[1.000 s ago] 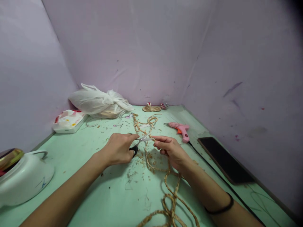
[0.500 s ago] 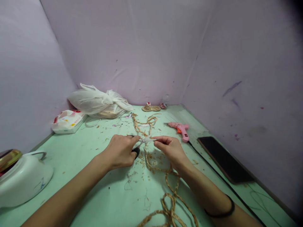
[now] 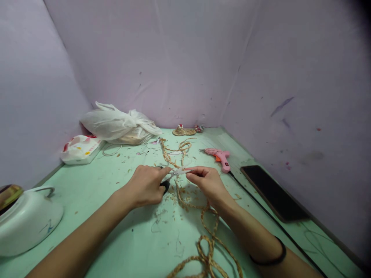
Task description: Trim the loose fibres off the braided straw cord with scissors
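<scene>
My left hand [image 3: 146,184] grips black-handled scissors [image 3: 174,175], blades pointing right toward my other hand. My right hand [image 3: 206,181] is closed in a pinch on a braided jute rope [image 3: 203,227] just at the blade tips. The rope runs from the far side of the green table [image 3: 101,216], passes under my hands and piles in loops near the front edge. Short fibre clippings lie scattered below the scissors.
A pink glue gun [image 3: 219,157] with a black cord lies right of my hands, a dark phone [image 3: 272,192] beyond it. A white plastic bag [image 3: 116,123] and a printed packet [image 3: 79,148] sit back left, a white pot [image 3: 27,220] at the left edge. Purple walls enclose the table.
Both hands have stayed almost in place. The scissor blades have closed a little against the rope end pinched in my right hand.
</scene>
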### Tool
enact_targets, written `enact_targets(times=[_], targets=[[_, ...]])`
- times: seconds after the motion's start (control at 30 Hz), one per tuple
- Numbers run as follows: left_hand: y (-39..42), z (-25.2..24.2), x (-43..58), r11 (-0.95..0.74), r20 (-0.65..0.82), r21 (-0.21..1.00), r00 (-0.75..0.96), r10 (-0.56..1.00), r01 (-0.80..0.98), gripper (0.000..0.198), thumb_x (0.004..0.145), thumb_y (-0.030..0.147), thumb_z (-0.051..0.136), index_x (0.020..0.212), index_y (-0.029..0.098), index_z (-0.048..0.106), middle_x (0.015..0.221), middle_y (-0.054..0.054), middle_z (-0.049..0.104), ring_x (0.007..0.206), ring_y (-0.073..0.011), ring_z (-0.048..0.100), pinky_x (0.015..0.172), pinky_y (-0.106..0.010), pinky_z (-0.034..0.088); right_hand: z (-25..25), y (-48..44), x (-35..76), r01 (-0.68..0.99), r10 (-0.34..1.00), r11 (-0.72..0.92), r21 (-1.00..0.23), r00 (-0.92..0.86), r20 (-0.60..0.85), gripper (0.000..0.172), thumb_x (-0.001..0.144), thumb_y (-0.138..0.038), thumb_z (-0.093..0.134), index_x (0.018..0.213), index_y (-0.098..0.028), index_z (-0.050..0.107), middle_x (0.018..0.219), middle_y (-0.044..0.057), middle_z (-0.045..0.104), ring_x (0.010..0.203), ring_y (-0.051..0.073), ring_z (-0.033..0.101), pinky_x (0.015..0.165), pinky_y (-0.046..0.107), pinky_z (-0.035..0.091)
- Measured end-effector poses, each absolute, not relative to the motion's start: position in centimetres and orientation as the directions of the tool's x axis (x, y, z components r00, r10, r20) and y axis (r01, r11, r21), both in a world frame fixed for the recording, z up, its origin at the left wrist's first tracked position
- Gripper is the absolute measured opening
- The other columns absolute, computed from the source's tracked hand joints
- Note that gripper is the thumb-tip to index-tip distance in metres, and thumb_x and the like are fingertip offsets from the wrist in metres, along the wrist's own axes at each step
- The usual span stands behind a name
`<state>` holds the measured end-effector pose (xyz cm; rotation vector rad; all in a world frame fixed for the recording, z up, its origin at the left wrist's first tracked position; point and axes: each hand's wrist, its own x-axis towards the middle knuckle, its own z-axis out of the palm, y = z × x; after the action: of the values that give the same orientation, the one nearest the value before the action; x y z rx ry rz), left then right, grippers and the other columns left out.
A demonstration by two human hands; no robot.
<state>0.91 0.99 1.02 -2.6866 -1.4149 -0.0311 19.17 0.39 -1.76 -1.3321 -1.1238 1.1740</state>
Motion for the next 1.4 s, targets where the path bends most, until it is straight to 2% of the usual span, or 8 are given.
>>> enact_targets(times=[0.2,0.37,0.5,0.63,0.8,0.93,1.13,1.4], targets=[[1.15,0.96,0.70,-0.591,0.055,-0.064,0.594,0.802,0.804,0.041,0.065,0.017,0.041,0.102,0.029,0.053,0.067,-0.001,0.064,0.063,-0.0219,0.059,0.050,-0.027,0.031,-2.02,0.46,19.26,0.015,0.996,-0.061,-0.998,0.073,-0.060,0.012,0.055,-0.022,0.065,0.063,-0.014,0.068,0.055,0.000,0.060,0.051,0.010,0.044,0.050,0.024,0.032],[1.32,1.13,0.81,-0.593,0.043,-0.007,0.592,0.805,0.805,0.035,0.064,0.016,0.040,0.093,0.028,0.056,0.062,0.000,0.061,0.057,-0.0195,0.056,0.048,-0.026,0.027,-1.95,0.39,19.35,0.018,0.996,-0.059,-0.998,0.071,-0.058,0.011,0.055,-0.024,0.065,0.060,-0.014,0.065,0.053,-0.002,0.055,0.050,0.009,0.041,0.050,0.024,0.029],[1.43,1.27,0.77,-0.594,0.059,0.125,0.592,0.804,0.794,0.032,0.066,0.015,0.040,0.090,0.028,0.057,0.062,0.002,0.060,0.057,-0.0158,0.054,0.050,-0.024,0.029,-1.64,0.33,19.32,-0.018,0.994,-0.079,-0.997,0.078,-0.080,0.013,0.054,-0.024,0.066,0.063,-0.015,0.066,0.054,-0.002,0.055,0.050,0.009,0.039,0.050,0.024,0.028],[1.66,1.48,0.33,-0.528,0.125,0.219,0.513,0.849,0.820,0.032,0.068,0.020,0.043,0.097,0.029,0.055,0.071,0.004,0.063,0.064,-0.0154,0.057,0.056,-0.023,0.035,-1.24,0.31,19.26,-0.130,0.978,-0.198,-0.972,0.041,-0.205,0.024,0.053,-0.021,0.065,0.075,-0.014,0.068,0.057,-0.002,0.053,0.051,0.007,0.038,0.049,0.023,0.025],[1.90,0.98,0.02,-0.516,0.108,0.123,0.506,0.856,0.848,0.047,0.066,0.025,0.046,0.112,0.034,0.048,0.079,0.003,0.066,0.073,-0.0195,0.060,0.060,-0.026,0.039,-1.17,0.31,19.27,-0.193,0.967,-0.255,-0.947,-0.052,-0.250,0.029,0.053,-0.021,0.063,0.080,-0.013,0.068,0.053,-0.005,0.043,0.047,0.005,0.027,0.046,0.022,0.017],[1.65,0.55,0.30,-0.549,0.105,0.026,0.544,0.832,0.835,0.045,0.066,0.025,0.045,0.111,0.030,0.048,0.085,0.000,0.066,0.076,-0.0225,0.061,0.058,-0.028,0.039,-1.54,0.20,19.24,-0.183,0.976,-0.215,-0.959,-0.057,-0.208,0.016,0.054,-0.022,0.064,0.068,-0.014,0.066,0.052,-0.006,0.043,0.047,0.005,0.027,0.047,0.023,0.019],[1.33,0.66,0.62,-0.563,0.104,-0.043,0.564,0.819,0.826,0.049,0.065,0.024,0.044,0.114,0.027,0.045,0.093,-0.002,0.066,0.079,-0.0244,0.061,0.059,-0.030,0.039,-2.02,0.18,19.20,-0.123,0.984,-0.174,-0.977,-0.040,-0.171,0.009,0.056,-0.022,0.063,0.061,-0.014,0.064,0.051,-0.005,0.048,0.047,0.006,0.032,0.049,0.023,0.023],[1.20,1.30,0.65,-0.573,0.009,-0.054,0.574,0.819,0.818,0.046,0.064,0.019,0.045,0.109,0.027,0.051,0.078,-0.004,0.066,0.071,-0.0230,0.060,0.056,-0.028,0.035,-1.54,0.14,19.04,-0.116,0.987,-0.158,-0.981,-0.040,-0.154,0.017,0.053,-0.022,0.064,0.068,-0.014,0.068,0.053,-0.003,0.054,0.050,0.008,0.036,0.052,0.024,0.025]])
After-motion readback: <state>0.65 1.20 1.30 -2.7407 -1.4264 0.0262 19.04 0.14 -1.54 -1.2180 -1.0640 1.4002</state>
